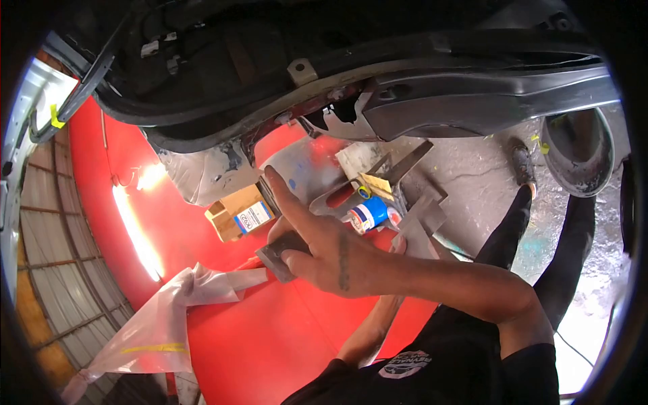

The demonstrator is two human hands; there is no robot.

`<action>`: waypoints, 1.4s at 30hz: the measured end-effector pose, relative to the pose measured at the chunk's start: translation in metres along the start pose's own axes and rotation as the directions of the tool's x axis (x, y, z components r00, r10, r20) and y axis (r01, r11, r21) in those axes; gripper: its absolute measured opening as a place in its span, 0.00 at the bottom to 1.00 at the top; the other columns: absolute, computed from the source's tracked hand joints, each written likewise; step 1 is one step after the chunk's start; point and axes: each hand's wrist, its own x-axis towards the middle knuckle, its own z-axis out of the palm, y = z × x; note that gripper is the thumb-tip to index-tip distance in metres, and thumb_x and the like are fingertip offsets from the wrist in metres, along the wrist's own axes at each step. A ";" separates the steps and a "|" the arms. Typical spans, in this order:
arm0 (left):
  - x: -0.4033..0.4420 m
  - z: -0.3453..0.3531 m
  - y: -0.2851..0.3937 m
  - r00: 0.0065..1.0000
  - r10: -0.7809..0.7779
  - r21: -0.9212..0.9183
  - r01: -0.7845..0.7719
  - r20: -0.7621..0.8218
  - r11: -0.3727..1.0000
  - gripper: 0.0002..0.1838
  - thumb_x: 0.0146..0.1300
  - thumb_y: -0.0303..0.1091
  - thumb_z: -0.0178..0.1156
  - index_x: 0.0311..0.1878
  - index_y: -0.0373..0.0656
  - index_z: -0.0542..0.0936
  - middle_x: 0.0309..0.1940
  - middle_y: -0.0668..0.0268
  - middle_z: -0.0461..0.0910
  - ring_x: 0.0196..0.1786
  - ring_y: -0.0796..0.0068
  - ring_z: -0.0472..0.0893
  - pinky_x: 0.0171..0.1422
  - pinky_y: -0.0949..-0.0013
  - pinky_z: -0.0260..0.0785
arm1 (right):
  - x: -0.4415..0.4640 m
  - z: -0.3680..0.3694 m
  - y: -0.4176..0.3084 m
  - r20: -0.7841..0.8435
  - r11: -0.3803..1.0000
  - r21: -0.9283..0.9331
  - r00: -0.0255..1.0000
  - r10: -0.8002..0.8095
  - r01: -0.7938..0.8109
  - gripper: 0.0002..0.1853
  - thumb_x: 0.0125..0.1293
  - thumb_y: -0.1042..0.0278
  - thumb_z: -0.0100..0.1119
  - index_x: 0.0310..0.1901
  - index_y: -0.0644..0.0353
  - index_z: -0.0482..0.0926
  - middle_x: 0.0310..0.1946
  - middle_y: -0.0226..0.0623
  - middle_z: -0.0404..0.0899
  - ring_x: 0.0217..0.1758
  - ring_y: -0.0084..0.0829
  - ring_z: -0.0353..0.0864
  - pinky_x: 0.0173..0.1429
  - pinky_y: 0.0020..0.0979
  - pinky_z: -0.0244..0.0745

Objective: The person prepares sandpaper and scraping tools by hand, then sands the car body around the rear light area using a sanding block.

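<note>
Head cam's the only view here, so: the person's right hand [314, 253] has a small grey spreader [282, 256] pinched between thumb and curled fingers, with the index finger sticking straight out. That fingertip is up near a pale grey patch [209, 172] on the lower edge of a dark car body part [418, 111]; can't tell if it's actually touching. The spreader is just below the finger, over the middle of a big shiny red surface [270, 324].

The left hand [399, 251] is mostly tucked behind the right forearm, but a bit of it shows against a flat grey plate [424, 219], so it looks like it's holding that, near the red surface's right edge. Can't make out the rest of its grip.

Toward the upper edge of the red surface there's an open cardboard box [228, 212] with a white and blue label. A blue and white can [368, 214] is near the right edge, just beside the plate, with a yellow piece [375, 185] right above it. Crumpled clear plastic sheeting [158, 331] hangs over the lower left edge, with a yellow strip across it.
</note>
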 end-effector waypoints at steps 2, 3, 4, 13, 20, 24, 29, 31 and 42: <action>-0.001 0.000 -0.001 1.000 0.003 0.001 -0.003 0.000 1.000 0.21 0.79 0.42 0.56 0.63 0.35 0.76 0.54 0.60 0.83 0.48 0.65 0.86 0.50 0.60 0.82 | 0.002 0.002 0.004 -0.009 0.999 -0.008 0.999 -0.038 0.038 0.54 0.63 0.80 0.49 0.83 0.60 0.25 0.48 0.49 0.81 0.51 0.41 0.84 0.63 0.39 0.76; -0.001 0.001 -0.002 1.000 0.000 0.005 0.000 -0.002 1.000 0.21 0.79 0.42 0.56 0.63 0.35 0.76 0.54 0.60 0.83 0.48 0.65 0.86 0.50 0.59 0.82 | 0.002 0.003 0.005 -0.012 0.998 -0.013 0.998 -0.057 0.057 0.54 0.62 0.80 0.49 0.83 0.60 0.25 0.48 0.49 0.81 0.51 0.42 0.84 0.63 0.39 0.76; -0.001 0.001 -0.002 1.000 -0.011 0.007 0.011 -0.005 1.000 0.21 0.79 0.42 0.56 0.63 0.35 0.76 0.54 0.60 0.83 0.48 0.65 0.86 0.49 0.59 0.82 | 0.003 0.003 0.004 -0.016 0.998 -0.012 0.998 -0.058 0.058 0.54 0.62 0.80 0.49 0.83 0.60 0.25 0.48 0.50 0.81 0.50 0.42 0.85 0.63 0.39 0.76; 0.000 0.002 -0.002 1.000 -0.016 0.014 0.016 -0.002 1.000 0.21 0.79 0.42 0.56 0.63 0.35 0.77 0.54 0.60 0.83 0.48 0.65 0.86 0.49 0.59 0.82 | 0.010 -0.005 0.004 -0.033 0.982 -0.145 0.992 -0.124 0.118 0.53 0.61 0.81 0.48 0.83 0.60 0.28 0.50 0.53 0.81 0.49 0.47 0.85 0.60 0.40 0.77; 0.001 0.004 -0.004 1.000 -0.023 0.020 0.023 0.007 1.000 0.20 0.78 0.42 0.56 0.62 0.35 0.77 0.54 0.60 0.83 0.48 0.65 0.86 0.49 0.59 0.82 | 0.010 -0.018 -0.022 0.029 0.970 -0.221 0.994 0.105 -0.096 0.53 0.61 0.80 0.47 0.84 0.56 0.29 0.53 0.53 0.82 0.49 0.48 0.85 0.60 0.39 0.77; 0.002 0.005 -0.005 1.000 -0.023 0.019 0.023 0.010 1.000 0.20 0.78 0.42 0.57 0.62 0.35 0.77 0.54 0.60 0.83 0.48 0.66 0.86 0.49 0.59 0.82 | 0.010 -0.013 -0.012 0.016 0.986 -0.163 0.999 0.030 -0.027 0.53 0.62 0.80 0.47 0.84 0.56 0.28 0.54 0.52 0.81 0.53 0.47 0.83 0.63 0.39 0.75; 0.001 0.006 -0.004 1.000 -0.018 0.008 0.018 0.017 1.000 0.20 0.78 0.42 0.57 0.62 0.35 0.77 0.54 0.60 0.83 0.48 0.66 0.86 0.49 0.59 0.82 | 0.010 -0.012 -0.020 0.041 0.996 -0.080 0.998 0.052 -0.049 0.53 0.64 0.78 0.49 0.83 0.57 0.26 0.57 0.51 0.80 0.56 0.44 0.82 0.66 0.37 0.73; 0.002 0.006 -0.001 1.000 -0.019 0.007 0.019 0.023 1.000 0.20 0.78 0.42 0.57 0.62 0.35 0.77 0.54 0.61 0.83 0.48 0.66 0.86 0.48 0.59 0.82 | 0.012 -0.012 -0.026 0.025 0.993 -0.087 0.996 0.080 -0.078 0.52 0.64 0.77 0.50 0.83 0.58 0.28 0.57 0.50 0.80 0.55 0.42 0.82 0.66 0.36 0.73; -0.013 0.013 0.018 0.999 -0.009 -0.049 0.012 0.046 0.999 0.20 0.78 0.42 0.57 0.61 0.35 0.77 0.54 0.61 0.83 0.48 0.66 0.86 0.48 0.59 0.82 | 0.029 -0.017 -0.070 0.040 0.943 0.227 0.969 0.243 -0.245 0.39 0.59 0.76 0.53 0.74 0.75 0.58 0.51 0.41 0.80 0.54 0.33 0.80 0.56 0.29 0.75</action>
